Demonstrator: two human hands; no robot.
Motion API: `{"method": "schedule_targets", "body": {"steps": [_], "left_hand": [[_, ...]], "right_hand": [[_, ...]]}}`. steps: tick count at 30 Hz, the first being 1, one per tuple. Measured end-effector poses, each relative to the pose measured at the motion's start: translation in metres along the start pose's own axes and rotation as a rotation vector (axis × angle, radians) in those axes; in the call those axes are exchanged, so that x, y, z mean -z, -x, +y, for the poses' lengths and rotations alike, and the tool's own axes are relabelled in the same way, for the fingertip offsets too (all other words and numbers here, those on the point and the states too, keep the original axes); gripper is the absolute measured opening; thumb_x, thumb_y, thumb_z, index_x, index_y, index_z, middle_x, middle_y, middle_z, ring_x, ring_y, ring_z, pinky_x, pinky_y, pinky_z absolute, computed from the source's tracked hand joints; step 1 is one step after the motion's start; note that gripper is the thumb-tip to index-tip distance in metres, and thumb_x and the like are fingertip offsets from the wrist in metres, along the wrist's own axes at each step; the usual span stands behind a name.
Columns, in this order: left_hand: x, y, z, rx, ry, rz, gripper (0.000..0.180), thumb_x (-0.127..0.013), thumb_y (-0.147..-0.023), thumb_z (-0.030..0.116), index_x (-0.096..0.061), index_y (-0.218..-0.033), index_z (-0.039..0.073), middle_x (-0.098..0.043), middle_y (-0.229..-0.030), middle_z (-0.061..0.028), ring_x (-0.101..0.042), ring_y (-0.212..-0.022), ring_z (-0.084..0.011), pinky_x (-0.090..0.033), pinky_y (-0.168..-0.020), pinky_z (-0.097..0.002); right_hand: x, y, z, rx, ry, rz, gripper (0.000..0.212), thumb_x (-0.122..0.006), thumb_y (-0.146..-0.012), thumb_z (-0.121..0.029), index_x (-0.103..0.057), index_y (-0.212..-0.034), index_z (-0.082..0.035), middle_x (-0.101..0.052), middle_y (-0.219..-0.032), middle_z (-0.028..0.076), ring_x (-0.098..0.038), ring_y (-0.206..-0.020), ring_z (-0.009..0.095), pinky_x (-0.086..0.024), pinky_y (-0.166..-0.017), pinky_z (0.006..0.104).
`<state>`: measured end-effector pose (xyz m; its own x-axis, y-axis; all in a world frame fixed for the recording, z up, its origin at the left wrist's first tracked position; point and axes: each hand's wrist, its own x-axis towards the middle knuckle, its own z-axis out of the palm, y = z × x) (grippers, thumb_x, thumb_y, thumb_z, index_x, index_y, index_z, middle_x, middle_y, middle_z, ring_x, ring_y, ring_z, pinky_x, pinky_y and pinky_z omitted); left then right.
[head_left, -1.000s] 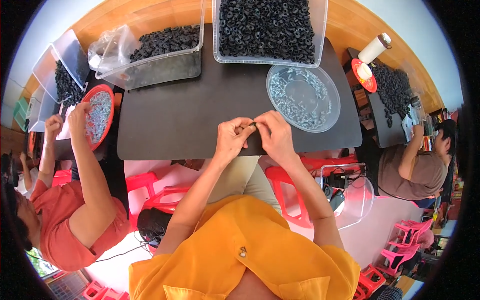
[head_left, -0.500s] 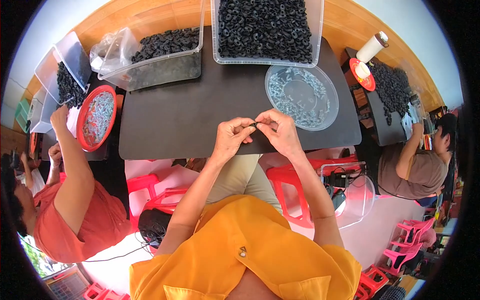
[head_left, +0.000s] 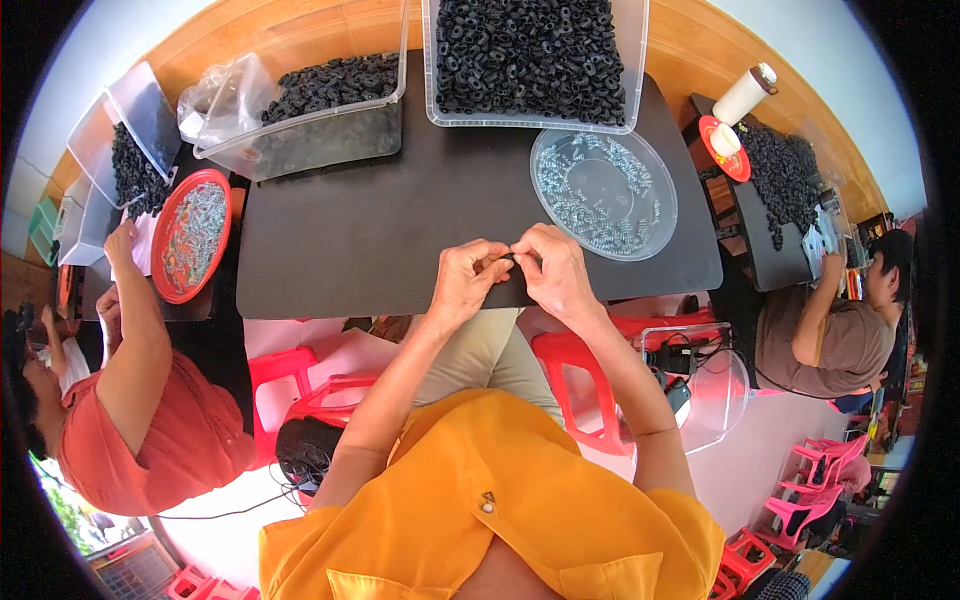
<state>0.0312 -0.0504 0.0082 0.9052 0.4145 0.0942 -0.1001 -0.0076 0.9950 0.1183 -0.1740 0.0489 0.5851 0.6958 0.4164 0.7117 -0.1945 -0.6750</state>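
Just above the near edge of the table, my two hands meet fingertip to fingertip. My left hand (head_left: 468,280) pinches a small black plastic part (head_left: 509,257) between thumb and fingers. The thumb and fingers of my right hand (head_left: 556,272) close on the same part from the other side. Fingers cover most of it, so its exact shape cannot be made out. Beyond my right hand lies a clear round tray (head_left: 661,236) of small silvery springs. At the far edge stands a clear bin (head_left: 535,126) full of black plastic parts.
Another clear bin (head_left: 330,150) of black parts stands far left on the dark table (head_left: 350,240). Co-workers sit at side tables, one in a red shirt (head_left: 160,430), one in brown (head_left: 830,330). A red tray (head_left: 228,225) holds more springs. Red stools (head_left: 575,365) stand below.
My fingers have shifted slightly around the black part, my right hand moving a little down and left. At the left, the co-worker's arms and body have moved slightly.
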Motion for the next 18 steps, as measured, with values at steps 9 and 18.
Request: {"method": "schedule_targets", "body": {"steps": [9,18], "left_hand": [[-0.002,0.0,0.017,0.001,-0.204,0.064,0.015,-0.064,-0.077,0.0,-0.065,-0.091,-0.005,-0.063,-0.072,-0.0038,-0.053,-0.057,-0.0049,-0.043,-0.05,-0.0215],[-0.004,0.001,0.015,0.062,-0.17,0.16,0.017,-0.064,-0.075,0.005,-0.066,-0.09,-0.004,-0.063,-0.065,-0.0083,-0.051,-0.056,-0.0069,-0.043,-0.053,-0.0257]], "right_hand": [[-0.008,0.003,-0.011,0.149,0.158,0.047,0.016,-0.055,-0.067,0.008,-0.053,-0.08,0.0,-0.053,-0.079,0.014,-0.051,-0.077,0.033,-0.044,-0.065,0.041],[-0.013,0.007,-0.026,0.162,0.274,0.037,0.032,-0.057,-0.066,0.004,-0.054,-0.098,0.0,-0.051,-0.088,0.013,-0.049,-0.085,0.032,-0.047,-0.071,0.0387]]}}
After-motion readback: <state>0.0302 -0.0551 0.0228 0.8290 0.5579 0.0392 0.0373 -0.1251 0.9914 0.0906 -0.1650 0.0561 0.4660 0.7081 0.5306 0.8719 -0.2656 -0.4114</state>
